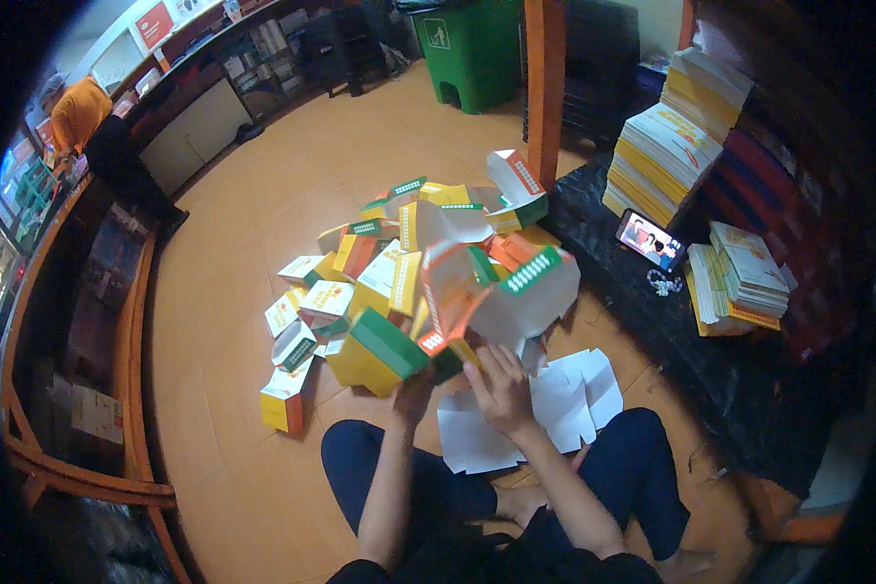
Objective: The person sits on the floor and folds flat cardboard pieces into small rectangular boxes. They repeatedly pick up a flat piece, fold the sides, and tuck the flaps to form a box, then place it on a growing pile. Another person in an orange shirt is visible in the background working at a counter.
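Close above my lap, my left hand point(414, 392) is closed at the lower left edge of a partly folded carton box point(444, 334). My right hand point(503, 391) grips the same box at its lower edge, fingers bent against the card. Orange edges and a pale inside show on the box, which is smeared by motion; where it ends against the cartons behind is hard to tell. Under my right hand, flat white carton blanks point(477, 428) lie on the floor between my legs. Beyond my hands spreads a pile of folded yellow, green, orange and white cartons point(326, 300).
On a dark ledge at right stand tall stacks of flat cartons point(664, 146), a smaller stack point(745, 273), a propped phone point(649, 240) and a beaded string point(664, 283). An orange post point(545, 92) and green bin point(469, 54) are behind. A person in orange point(81, 115) stands far left.
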The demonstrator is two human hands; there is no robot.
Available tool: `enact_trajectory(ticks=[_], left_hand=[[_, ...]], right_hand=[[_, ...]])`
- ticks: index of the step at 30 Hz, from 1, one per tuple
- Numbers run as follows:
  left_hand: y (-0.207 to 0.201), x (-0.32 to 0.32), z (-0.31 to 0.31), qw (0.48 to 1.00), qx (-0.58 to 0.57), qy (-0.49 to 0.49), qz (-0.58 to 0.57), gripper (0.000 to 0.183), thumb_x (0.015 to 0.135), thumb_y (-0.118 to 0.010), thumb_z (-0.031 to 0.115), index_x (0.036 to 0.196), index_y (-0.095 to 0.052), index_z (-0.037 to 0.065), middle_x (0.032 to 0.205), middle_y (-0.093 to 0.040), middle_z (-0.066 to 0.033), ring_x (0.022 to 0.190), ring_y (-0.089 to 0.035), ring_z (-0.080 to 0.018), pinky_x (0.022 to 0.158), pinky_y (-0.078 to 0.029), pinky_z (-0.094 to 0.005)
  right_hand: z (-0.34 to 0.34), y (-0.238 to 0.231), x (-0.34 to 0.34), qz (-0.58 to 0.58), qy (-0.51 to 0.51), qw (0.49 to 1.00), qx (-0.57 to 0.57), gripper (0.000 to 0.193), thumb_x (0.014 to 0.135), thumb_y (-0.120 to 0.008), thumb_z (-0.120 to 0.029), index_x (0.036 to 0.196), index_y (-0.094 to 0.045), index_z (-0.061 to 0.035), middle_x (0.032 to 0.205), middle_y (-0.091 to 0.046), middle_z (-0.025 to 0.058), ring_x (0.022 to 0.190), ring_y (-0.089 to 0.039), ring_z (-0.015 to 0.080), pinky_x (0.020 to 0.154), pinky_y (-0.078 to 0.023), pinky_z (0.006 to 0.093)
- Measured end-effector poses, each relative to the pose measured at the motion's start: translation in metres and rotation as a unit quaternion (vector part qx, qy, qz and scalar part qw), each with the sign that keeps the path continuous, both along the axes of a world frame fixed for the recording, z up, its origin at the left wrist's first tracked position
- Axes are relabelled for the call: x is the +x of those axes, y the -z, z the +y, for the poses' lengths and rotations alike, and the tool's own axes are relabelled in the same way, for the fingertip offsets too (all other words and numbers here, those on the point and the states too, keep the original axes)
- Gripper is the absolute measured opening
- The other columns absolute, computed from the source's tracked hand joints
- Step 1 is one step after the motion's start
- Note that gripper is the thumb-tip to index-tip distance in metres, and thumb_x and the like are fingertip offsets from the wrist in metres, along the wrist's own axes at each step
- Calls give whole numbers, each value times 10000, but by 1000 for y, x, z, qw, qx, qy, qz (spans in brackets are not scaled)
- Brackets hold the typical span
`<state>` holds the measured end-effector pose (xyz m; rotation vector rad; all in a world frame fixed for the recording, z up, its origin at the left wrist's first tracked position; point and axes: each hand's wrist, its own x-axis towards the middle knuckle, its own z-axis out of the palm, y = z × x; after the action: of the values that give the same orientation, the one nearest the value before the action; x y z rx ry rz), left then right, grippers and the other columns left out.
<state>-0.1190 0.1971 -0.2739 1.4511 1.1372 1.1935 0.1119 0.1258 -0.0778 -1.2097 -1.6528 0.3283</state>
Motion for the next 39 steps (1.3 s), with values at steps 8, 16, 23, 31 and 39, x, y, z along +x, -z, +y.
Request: enact_trajectory(ticks=[8,16,23,31,39], left_hand=[[-151,6,126,878,-88,-15,-471,735,937,-715,253,1532,-297,152,1382,-513,-122,1292,-512,-260,1034,-452,-438],[-185,27,130,920,-151,-182,-314,1021,842,-821,392,1469,-46,174,1483,-391,-215,1245,-552,-343,991,-517,-482],[-185,25,131,893,-183,-223,-346,825,849,-818,358,1365,-205,158,1234,-470,-198,1040,-635,-334,737,-604,-400],[-181,23,52,921,-173,-130,-324,400,977,-659,307,1251,-462,92,1114,-571,-95,949,-678,-263,827,-578,-357],[-69,11,-59,978,-176,-106,29,269,943,-650,173,1184,-616,58,1102,-652,-53,940,-615,-158,812,-517,-293]], right_hand=[[147,-63,-6,-63,87,993,55,486,998,-545,-347,1360,-551,-24,1344,-575,211,1247,-536,396,1050,-417,499],[96,-1,6,18,116,993,24,391,940,-601,-193,1306,-566,-61,1269,-560,169,1225,-535,378,1036,-426,483],[39,78,17,10,-47,961,-271,279,899,-634,-141,1171,-630,-76,1186,-594,166,1158,-564,366,1007,-441,480],[1,163,13,-266,-30,931,-246,523,848,-709,-227,1349,-600,-121,1440,-533,157,1382,-450,360,1151,-330,495],[-28,173,20,-192,-31,970,-145,517,852,-714,-152,1353,-597,-97,1414,-549,150,1346,-489,344,1111,-408,458]])
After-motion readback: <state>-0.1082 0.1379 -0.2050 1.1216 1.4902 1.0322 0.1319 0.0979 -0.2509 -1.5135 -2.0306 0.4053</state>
